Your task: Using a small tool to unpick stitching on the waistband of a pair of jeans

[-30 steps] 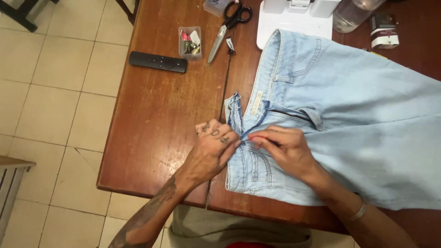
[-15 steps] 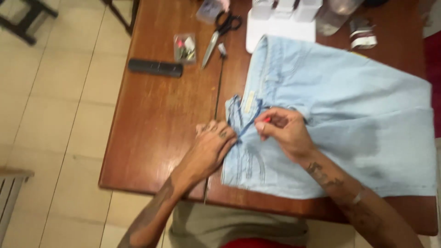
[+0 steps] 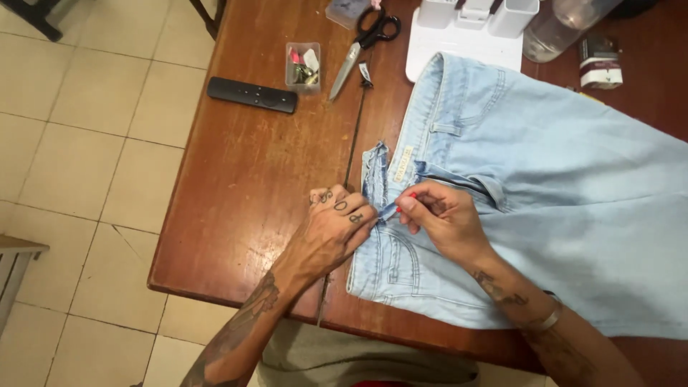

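One pair of light blue jeans (image 3: 545,193) lies spread flat across the right half of the brown wooden table (image 3: 251,186), waistband toward the far edge, its near hem close to the table's front edge just before me. Both my hands meet at the jeans' left side, at the frayed edge beside the front pocket. My left hand (image 3: 333,226) rests knuckles up, its fingers curled together and pinching the denim edge against the thumb. My right hand (image 3: 441,218) sits just beside it, touching the cloth, fingertips closed tight on one small red tool (image 3: 411,196); only its tip shows, so I cannot tell what kind it is. The two hands are nearly touching each other over the same bit of fabric.

Farther up the table I count one black remote control (image 3: 252,94) lying flat, one small clear plastic box (image 3: 303,67) of odds and ends just to its right, and one pair of black-handled scissors (image 3: 362,43) lying beside the box, blades pointing back toward me. Past the jeans' waistband stands one white machine base (image 3: 466,43), with one clear plastic bottle (image 3: 562,29) on its right and one small dark packet (image 3: 600,62) near the far right. Pale floor tiles (image 3: 79,143) run along the left.
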